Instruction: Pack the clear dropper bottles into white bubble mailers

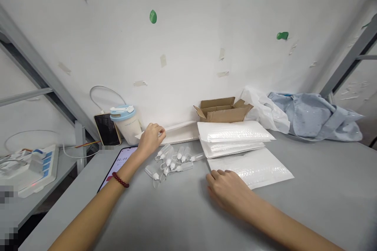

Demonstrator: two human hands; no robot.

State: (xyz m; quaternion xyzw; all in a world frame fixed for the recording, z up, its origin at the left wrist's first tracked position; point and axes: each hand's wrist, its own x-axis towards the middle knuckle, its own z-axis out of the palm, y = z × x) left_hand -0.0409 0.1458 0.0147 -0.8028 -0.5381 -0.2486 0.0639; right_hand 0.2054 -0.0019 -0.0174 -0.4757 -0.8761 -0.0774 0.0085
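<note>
My left hand is over the left end of a long, shallow white box. Its fingers are bent together, and whatever they may hold is hidden. A loose pile of small clear plastic dropper bottles with white caps lies just right of that hand. Lower down, my right hand rests with curled fingers at the near left edge of a white bubble mailer; its fingertips are out of sight. Several more bubble mailers are stacked partly over that one.
Behind the mailers stands an open cardboard box. A blue-lidded cup, a propped phone and a flat phone are at left. A white plastic bag and bluish cloth lie at the back right.
</note>
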